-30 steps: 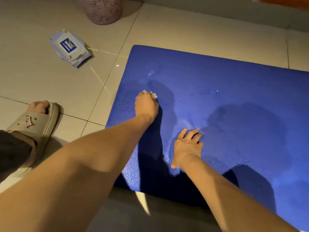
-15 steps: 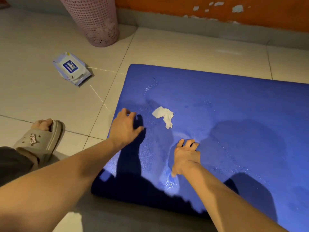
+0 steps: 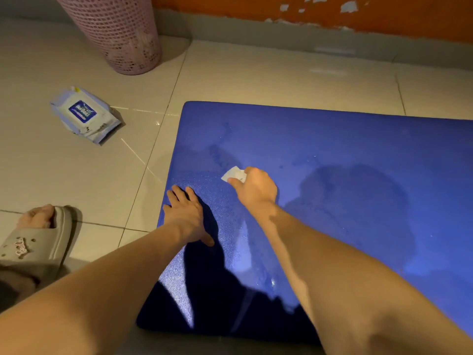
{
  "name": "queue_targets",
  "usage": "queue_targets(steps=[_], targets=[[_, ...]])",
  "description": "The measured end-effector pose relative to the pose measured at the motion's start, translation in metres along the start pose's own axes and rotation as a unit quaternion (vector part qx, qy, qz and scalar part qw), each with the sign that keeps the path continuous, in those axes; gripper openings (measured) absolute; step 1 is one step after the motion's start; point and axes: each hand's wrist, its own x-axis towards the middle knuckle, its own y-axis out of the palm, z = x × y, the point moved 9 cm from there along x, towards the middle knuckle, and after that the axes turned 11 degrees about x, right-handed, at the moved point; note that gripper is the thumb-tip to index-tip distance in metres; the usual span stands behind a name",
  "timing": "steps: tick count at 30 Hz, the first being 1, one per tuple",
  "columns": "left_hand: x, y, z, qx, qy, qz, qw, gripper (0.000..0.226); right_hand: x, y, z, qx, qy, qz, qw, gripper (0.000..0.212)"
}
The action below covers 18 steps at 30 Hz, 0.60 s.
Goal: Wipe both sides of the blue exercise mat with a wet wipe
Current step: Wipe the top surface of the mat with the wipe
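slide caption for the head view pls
Right hand pinches a white wet wipe on the blue exercise mat; left hand rests flat near its edge.

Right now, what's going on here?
A person is wiping a blue mat that lies flat on a tiled floor. The right hand grips a white wipe against the mat's top face, near its left end. The left hand rests flat on the mat by the left edge, fingers spread. Parts of the mat look damp. A pack of wipes lies on the floor to the left, with a pink basket beyond it.
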Motion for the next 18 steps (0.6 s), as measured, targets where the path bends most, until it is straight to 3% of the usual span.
queue_targets(steps=[2,5,9,13,18], targets=[[0.000,-0.001,-0.001,0.008,-0.003,0.009,1.000,0.171,0.004,0.008,0.011,-0.027,-0.009,-0.014,1.000,0.038],[0.000,-0.003,-0.002,0.013,-0.005,0.015,1.000,0.171,0.009,0.015,0.018,-0.063,-0.040,-0.012,0.997,0.016],[-0.002,-0.005,-0.001,0.023,0.017,0.019,0.999,0.172,0.011,-0.001,0.001,-0.079,-0.044,-0.023,0.996,0.008],[-0.006,-0.010,0.001,0.040,0.029,0.013,0.999,0.172,0.012,-0.041,-0.055,-0.054,0.031,-0.055,0.997,0.030],[-0.009,-0.011,0.002,0.035,0.027,0.005,0.999,0.174,0.006,-0.077,-0.112,-0.007,0.117,-0.113,0.987,0.026]])
